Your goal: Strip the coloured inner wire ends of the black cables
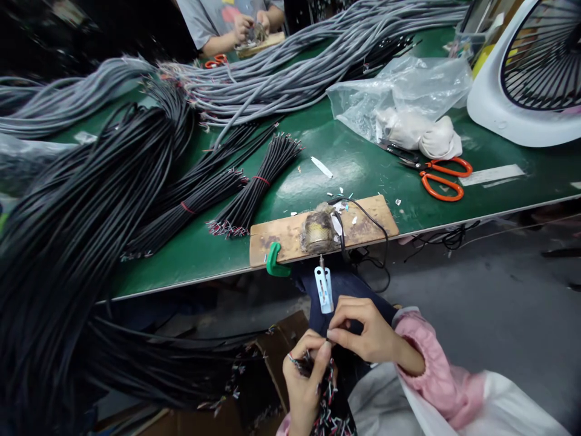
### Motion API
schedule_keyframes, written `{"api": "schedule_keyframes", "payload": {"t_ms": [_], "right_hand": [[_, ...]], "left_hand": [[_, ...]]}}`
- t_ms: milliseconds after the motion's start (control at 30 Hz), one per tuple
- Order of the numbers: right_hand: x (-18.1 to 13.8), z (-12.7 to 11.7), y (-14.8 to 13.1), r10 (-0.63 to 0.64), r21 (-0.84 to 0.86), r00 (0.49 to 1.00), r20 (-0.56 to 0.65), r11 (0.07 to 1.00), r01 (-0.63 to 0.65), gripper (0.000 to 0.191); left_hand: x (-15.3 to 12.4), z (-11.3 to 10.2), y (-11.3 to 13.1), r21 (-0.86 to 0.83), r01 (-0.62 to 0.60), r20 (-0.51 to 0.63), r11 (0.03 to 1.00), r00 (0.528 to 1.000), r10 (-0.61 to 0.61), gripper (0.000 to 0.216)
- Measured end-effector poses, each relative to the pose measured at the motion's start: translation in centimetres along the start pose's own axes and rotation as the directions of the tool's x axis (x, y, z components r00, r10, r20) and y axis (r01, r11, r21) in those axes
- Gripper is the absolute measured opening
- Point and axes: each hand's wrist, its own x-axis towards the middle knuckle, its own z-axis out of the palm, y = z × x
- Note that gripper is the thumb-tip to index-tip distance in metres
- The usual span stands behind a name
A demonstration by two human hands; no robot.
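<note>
My left hand [303, 376] is closed around a bundle of thin dark cables [327, 407], whose red, white and black wire ends hang below the fingers. Thumb and forefinger of my right hand [367, 330] pinch a tiny dark cable end at my left fingertips; most of it is hidden by the fingers. Just beyond my hands, a light blue clip [324, 289] hangs from the metal spindle of a small motor [318, 230]. This grimy motor sits on a wooden board [272, 238] at the table edge.
A green clamp [276, 260] grips the board. Black cable bundles [258, 188] and grey cables [281, 85] lie on the green table [313, 133]. Orange-handled scissors [442, 178], a plastic bag [408, 85] and a white fan [490, 112] stand right. Another person's hands [252, 27] work opposite.
</note>
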Motion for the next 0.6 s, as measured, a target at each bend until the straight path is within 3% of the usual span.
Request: {"api": "schedule_keyframes", "payload": {"t_ms": [167,333,600], "right_hand": [[-0.25,0.40,-0.13,-0.045,-0.022,0.998,-0.048,0.999,0.044,0.016],[-0.33,0.36,-0.01,0.035,0.019,0.997,-0.074,0.999,-0.033,0.007],[-0.13,-0.23,0.05,0.074,0.111,0.995,0.065,0.991,-0.081,0.017]], "left_hand": [[0.04,0.32,0.04,0.020,-0.033,-0.058,0.999,0.998,0.034,0.029],[-0.06,0.80,0.52,0.062,-0.031,-0.105,0.998,0.994,0.037,0.027],[0.07,0.88,0.75,0.066,-0.016,-0.044,0.998,0.999,0.019,0.028]]}}
